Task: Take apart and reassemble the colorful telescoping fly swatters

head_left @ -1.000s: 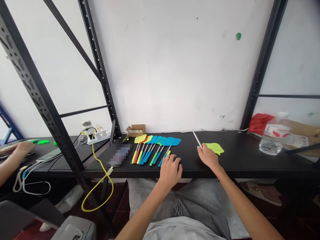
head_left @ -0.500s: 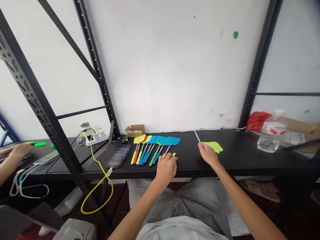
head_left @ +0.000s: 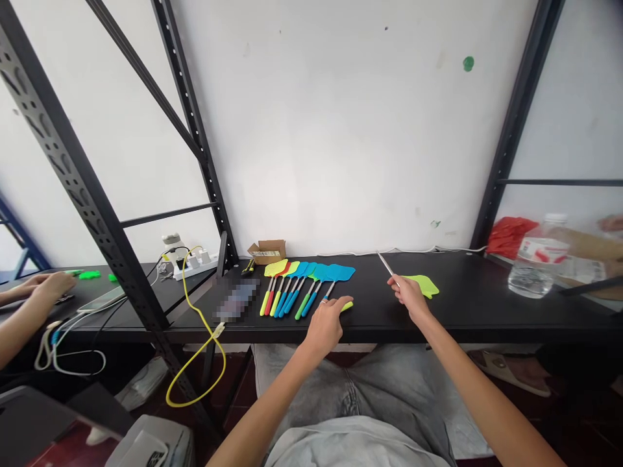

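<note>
My left hand [head_left: 325, 324] is closed on a short yellow-green handle [head_left: 347, 305] whose end sticks out past the fingertips, near the front of the black table. A thin metal rod [head_left: 385, 263] is pinched in my right hand [head_left: 409, 298], its tip pointing up and to the left. Just beyond that hand lies a flat yellow-green swatter head [head_left: 424, 284], partly hidden by it. Left of my left hand, several fly swatters [head_left: 292, 299] with yellow, red, green and blue handles lie in a fanned row, their flat heads overlapping toward the wall.
A small open cardboard box [head_left: 267, 251] stands at the wall. A phone [head_left: 237, 299] with a yellow cable [head_left: 197, 316] lies left of the swatters. To the right are a water bottle [head_left: 538, 259] and red plastic bag [head_left: 510, 237]. Another person's hands [head_left: 46, 288] work at far left.
The yellow-green handle in my left hand has turned and now points out to the right. My right hand still holds the rod, with its fingers shifted. The view has swayed slightly.
</note>
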Tool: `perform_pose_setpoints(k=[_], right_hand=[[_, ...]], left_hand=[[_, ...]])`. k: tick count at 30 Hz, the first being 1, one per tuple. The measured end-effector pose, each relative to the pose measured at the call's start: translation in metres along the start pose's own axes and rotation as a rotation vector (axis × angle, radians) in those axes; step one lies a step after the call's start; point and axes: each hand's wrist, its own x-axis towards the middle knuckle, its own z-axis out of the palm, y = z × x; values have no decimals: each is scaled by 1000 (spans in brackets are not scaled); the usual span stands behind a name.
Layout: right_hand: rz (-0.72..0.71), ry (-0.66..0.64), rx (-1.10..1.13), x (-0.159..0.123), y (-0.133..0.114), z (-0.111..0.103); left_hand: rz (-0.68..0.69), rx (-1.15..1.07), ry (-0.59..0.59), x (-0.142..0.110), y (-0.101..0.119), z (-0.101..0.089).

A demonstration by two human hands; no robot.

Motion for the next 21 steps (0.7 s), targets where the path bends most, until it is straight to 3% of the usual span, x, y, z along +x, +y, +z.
perform_pose_setpoints(k=[6,10,14,21], right_hand=[[68,21,276,-12,-7,17],[60,-76,330,-23,-11,28],[32,-204,340,-26,-11,33],[72,-274,370,-24,-9,30]], left_hand=[[-43,-246,148,4,-1,1],[-116,-375,198,7,-2,3],[-135,-435,196,8,-2,4],[-164,-644,101,8,-4,5]])
